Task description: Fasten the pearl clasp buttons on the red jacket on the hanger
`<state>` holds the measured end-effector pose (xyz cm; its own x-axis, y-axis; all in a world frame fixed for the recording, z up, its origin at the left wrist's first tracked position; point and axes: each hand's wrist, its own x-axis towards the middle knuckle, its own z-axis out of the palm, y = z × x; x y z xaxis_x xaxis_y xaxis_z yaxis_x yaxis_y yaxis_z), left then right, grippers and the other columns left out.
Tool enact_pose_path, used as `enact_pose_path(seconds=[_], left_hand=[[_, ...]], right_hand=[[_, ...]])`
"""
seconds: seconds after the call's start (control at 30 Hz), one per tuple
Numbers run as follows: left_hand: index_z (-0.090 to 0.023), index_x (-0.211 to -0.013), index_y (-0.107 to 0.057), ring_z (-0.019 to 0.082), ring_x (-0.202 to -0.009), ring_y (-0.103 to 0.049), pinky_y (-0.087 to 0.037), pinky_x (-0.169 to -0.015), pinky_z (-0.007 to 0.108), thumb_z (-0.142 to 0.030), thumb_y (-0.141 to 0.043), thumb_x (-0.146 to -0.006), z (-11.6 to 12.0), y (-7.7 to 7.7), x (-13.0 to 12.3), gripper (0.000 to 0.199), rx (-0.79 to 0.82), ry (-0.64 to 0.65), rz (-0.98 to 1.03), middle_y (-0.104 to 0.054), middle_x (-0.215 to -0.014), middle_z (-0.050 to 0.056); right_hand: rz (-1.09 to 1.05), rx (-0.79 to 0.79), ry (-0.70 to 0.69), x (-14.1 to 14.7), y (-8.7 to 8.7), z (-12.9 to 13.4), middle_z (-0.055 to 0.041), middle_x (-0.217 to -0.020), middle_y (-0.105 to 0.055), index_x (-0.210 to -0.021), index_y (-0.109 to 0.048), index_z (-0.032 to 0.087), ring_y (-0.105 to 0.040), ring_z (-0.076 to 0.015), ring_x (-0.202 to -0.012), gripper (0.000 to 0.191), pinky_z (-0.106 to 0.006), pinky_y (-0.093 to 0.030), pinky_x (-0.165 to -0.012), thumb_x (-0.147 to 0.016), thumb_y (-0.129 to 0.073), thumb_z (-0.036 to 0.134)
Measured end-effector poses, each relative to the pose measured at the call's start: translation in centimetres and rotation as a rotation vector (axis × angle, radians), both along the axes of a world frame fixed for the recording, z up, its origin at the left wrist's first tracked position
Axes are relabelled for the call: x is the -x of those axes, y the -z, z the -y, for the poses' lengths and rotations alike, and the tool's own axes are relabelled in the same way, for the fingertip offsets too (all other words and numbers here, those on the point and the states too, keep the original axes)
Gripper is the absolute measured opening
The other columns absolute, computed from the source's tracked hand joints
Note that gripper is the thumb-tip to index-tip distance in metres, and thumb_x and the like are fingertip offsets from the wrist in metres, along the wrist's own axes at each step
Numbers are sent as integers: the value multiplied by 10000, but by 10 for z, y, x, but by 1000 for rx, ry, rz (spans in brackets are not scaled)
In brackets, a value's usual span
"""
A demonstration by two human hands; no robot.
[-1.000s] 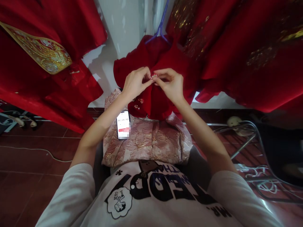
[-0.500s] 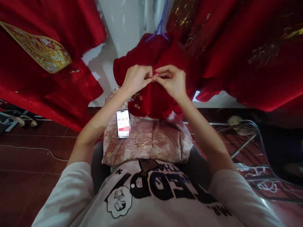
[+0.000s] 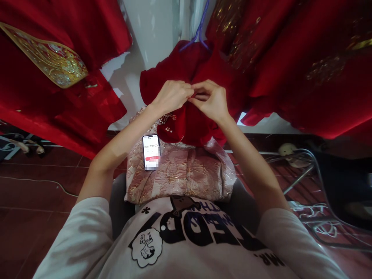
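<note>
A red garment (image 3: 192,126) with small beaded flowers (image 3: 169,129) hangs from a purple hanger (image 3: 198,33) in front of me, its lower part reaching my lap. My left hand (image 3: 176,95) is closed in a pinch at the garment's upper front. Facing it, my right hand (image 3: 212,100) has thumb and forefinger pinched on the same spot. The fingertips of both hands meet there, and the left fingers cover the bit of fabric between them.
Gold-patterned pink brocade (image 3: 180,174) covers my lap, with a lit phone (image 3: 151,152) on it showing a timer. Red embroidered garments (image 3: 107,27) hang on both sides. A metal-framed chair (image 3: 319,174) and white cables (image 3: 328,228) are at the right.
My left hand has moved slightly right and rolled over the pinched spot, hiding the small beaded bit that showed between the fingertips. My right hand stays nearly in place.
</note>
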<state>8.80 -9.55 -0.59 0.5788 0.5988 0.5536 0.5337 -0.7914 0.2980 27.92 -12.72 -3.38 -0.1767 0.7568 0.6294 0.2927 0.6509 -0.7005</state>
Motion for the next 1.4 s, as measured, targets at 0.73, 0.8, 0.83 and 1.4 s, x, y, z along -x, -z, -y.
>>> enact_pose_path(seconds=[0.73,0.8,0.83,1.4], left_hand=[[-203,-1165,-542,159,-920,-680,-592,-752,276,-37,-786,-725,20,76,-4,529,572,55,423,-639,-1234,94],[-199,-1143,-536,142,-856,-666,-574,-705,260,-2,-764,-697,22,81,-1,539,620,73,393,-629,-1228,94],[-195,-1133,-537,138,-836,-661,-567,-698,255,12,-748,-689,23,83,0,533,647,102,373,-636,-1194,88],[-212,-1078,-658,153,-870,-636,-553,-749,270,13,-608,-789,26,86,30,369,281,-175,411,-655,-1113,66]], right_hand=[[141,-42,223,8,34,-17,-145,-1368,-507,-1435,-429,258,-585,-268,-1178,684,-443,-610,-917,-813,-713,275],[194,-70,302,13,44,-4,-175,-1407,-457,-1443,-414,231,-533,-311,-1269,721,-514,-570,-1022,-798,-733,285],[217,-83,337,16,49,3,-185,-1402,-450,-1430,-419,215,-510,-331,-1299,714,-548,-541,-1064,-793,-733,283],[-15,69,148,-97,17,29,-39,-858,-620,-1025,-559,274,-577,-148,-704,333,-329,-486,-609,-778,-769,351]])
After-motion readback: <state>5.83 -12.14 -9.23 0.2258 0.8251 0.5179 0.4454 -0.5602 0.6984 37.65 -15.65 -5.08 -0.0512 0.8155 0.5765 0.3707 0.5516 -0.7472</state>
